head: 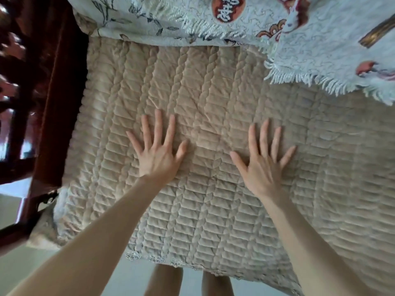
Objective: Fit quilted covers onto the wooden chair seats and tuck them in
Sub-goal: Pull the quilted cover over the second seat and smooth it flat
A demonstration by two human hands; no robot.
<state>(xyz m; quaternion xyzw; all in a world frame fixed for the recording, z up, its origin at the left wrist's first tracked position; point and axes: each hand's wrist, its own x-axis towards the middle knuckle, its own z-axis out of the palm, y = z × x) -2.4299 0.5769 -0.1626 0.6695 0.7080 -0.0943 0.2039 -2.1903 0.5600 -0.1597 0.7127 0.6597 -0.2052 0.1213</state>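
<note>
I record a dark red-brown chair frame (55, 92), polished, running along the seat's left edge. Its gloss catches soft, even light, and the detail further left is too blurred to read. Past the seat's near edge, beneath me, lies a pale grey floor (12, 216), smooth and faintly reflective. Over the far edge hang a white fringed throw (324, 52) with red motifs and, beside it, a floral cloth (132, 20).

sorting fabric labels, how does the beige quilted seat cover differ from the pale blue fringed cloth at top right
The plain beige quilted seat cover has no print; the pale blue fringed cloth carries red and gold motifs. The cover is stitched into ribbed rows; the cloth has a fine wavy texture and a tasselled edge. The left hand and right hand press flat on the cover, neither touches the cloth. Both are soft textiles.
</note>
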